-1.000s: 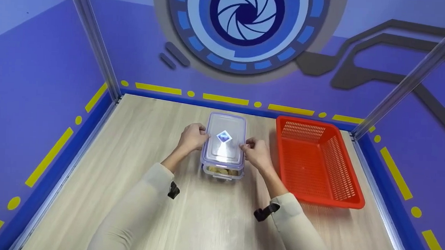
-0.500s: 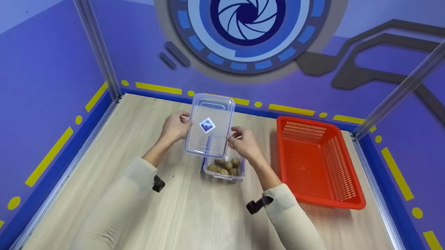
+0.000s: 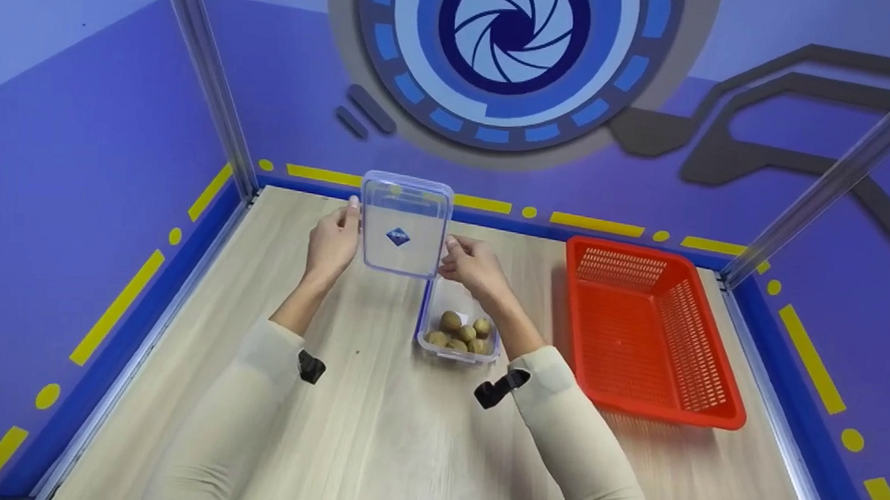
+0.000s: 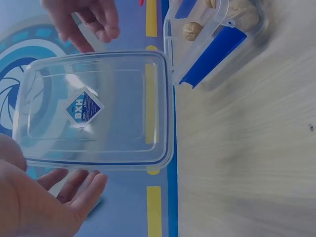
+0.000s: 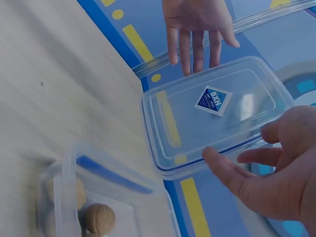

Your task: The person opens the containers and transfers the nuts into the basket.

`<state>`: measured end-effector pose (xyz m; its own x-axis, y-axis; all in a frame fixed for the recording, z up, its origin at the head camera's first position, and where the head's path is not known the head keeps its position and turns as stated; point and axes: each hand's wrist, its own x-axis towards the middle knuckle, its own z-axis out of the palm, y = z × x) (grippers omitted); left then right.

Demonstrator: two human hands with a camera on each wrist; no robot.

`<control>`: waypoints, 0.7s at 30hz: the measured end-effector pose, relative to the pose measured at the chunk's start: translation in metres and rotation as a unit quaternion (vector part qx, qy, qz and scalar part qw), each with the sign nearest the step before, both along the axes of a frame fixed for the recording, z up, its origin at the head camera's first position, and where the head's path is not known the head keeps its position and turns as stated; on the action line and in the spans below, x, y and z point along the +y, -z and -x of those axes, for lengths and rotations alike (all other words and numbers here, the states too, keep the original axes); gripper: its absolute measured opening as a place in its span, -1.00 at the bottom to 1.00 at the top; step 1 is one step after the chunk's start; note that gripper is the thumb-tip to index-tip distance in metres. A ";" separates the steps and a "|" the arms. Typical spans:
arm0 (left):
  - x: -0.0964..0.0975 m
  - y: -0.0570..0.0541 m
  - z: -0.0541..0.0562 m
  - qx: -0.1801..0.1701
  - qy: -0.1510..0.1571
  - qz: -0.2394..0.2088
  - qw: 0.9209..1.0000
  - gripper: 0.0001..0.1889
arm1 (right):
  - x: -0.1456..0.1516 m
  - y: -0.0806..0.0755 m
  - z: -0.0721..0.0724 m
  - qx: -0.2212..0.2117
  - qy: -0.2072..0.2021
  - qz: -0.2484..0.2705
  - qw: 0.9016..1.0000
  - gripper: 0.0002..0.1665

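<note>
A clear plastic lid with a blue diamond label stands tilted up above the far part of the table, between both hands. My right hand holds the lid's right edge between thumb and curled fingers. At the lid's left edge is my left hand; in the right wrist view its fingers are straight, with the tips at the edge. Below and to the right stands an uncovered clear food container, partly hidden by the lid and right hand. Several walnuts lie in its near end.
A red plastic basket with perforated sides stands on the table right of the container. The wooden table is bounded by blue printed walls behind and at both sides.
The lid has come off the container, moved up and left, and tilted upright, with both hands following. The walnuts are now uncovered. Container and basket stay put; the head view has shifted slightly.
</note>
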<state>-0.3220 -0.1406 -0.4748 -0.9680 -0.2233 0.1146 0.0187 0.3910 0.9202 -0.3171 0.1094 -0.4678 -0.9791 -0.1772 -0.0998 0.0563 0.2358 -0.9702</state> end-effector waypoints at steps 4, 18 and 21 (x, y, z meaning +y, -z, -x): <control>-0.005 -0.002 -0.002 0.002 -0.001 -0.041 0.999 -0.21 | -0.009 0.002 0.000 -0.040 0.041 0.111 0.992 -0.48; -0.043 -0.001 -0.013 -0.113 0.066 -0.157 0.979 -0.49 | -0.038 0.048 -0.012 -0.018 0.094 0.163 0.982 -0.59; -0.051 0.010 -0.012 -0.132 0.075 -0.143 0.978 -0.56 | -0.045 0.059 -0.014 -0.013 0.101 0.150 0.983 -0.60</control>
